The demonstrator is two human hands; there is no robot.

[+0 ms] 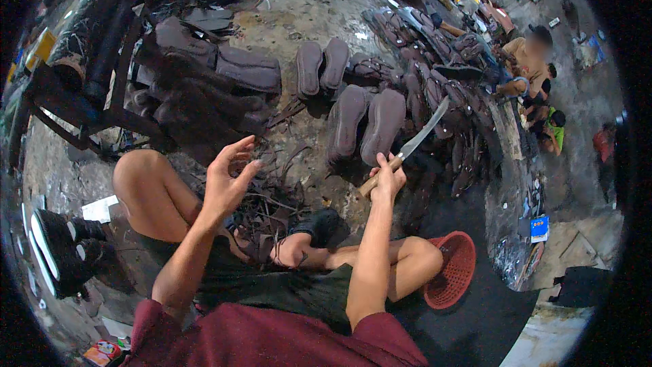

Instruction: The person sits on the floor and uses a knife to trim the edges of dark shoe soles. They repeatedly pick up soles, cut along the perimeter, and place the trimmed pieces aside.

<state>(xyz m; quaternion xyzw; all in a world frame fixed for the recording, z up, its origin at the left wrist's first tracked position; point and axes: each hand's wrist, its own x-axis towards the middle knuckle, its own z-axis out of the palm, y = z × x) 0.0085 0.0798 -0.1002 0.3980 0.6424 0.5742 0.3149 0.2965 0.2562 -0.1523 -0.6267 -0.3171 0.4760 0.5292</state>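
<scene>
My right hand is closed round the wooden handle of a long knife, its curved blade slanting up and to the right. Just beyond that hand stand stacks of brown shoe soles, with a smaller pair of sole stacks farther off. My left hand is raised with its fingers apart and nothing in them. Below and beside it, thin dark trimmed strips lie tangled on the ground between my legs. A heap of dark sole pieces lies past my left hand.
A large pile of dark sandal pieces spreads at the right. A red plastic basket sits by my right knee. At the far left stands a dark metal frame with a roll. Black sandals lie left. Other people sit at the far right.
</scene>
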